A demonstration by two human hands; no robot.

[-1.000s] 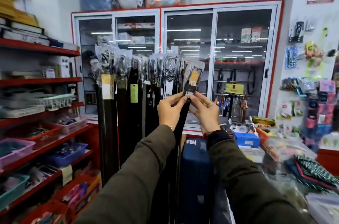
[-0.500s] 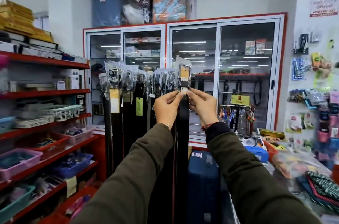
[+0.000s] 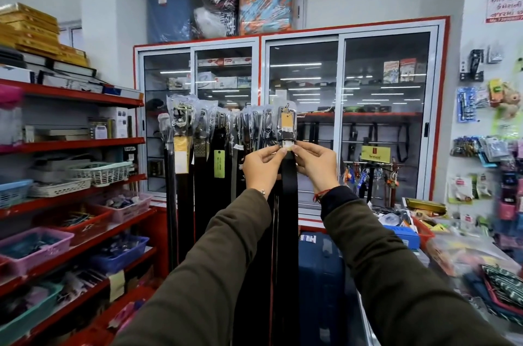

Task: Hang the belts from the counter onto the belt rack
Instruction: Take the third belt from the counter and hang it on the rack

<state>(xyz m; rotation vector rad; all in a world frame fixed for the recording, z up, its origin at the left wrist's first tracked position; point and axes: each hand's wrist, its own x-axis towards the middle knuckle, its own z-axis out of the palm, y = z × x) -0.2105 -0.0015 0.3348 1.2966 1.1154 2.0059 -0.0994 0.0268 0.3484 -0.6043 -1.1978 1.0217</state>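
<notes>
A: Head view, only one. What do the hands have?

B: Both up at the belt rack (image 3: 226, 119). Left hand (image 3: 261, 166) and right hand (image 3: 315, 163) each pinch the black belt (image 3: 289, 190) just under its buckle (image 3: 287, 123), fingers closed on it from either side, thumbs meeting at a small white tag.

A: Where's the belt?

B: Rightmost in the row, hanging straight down, strap upright, buckle in clear plastic at the height of the other buckles. Whether it's actually hooked on, can't tell, the wrap hides the hook.

A: Neighbours?

B: Hanging belts (image 3: 203, 170) just to its left, dark straps, wrapped buckles, one with a green tag (image 3: 219, 163), one with a yellow one.

A: Background, fast.

B: Glass cabinet (image 3: 339, 119) with red trim behind the rack. Red shelves (image 3: 76, 144) with plastic baskets on the left. Blue suitcase (image 3: 319, 283) below the right forearm. Counter (image 3: 452, 255) on the right, cluttered, blurred; can't tell if belts lie there.
</notes>
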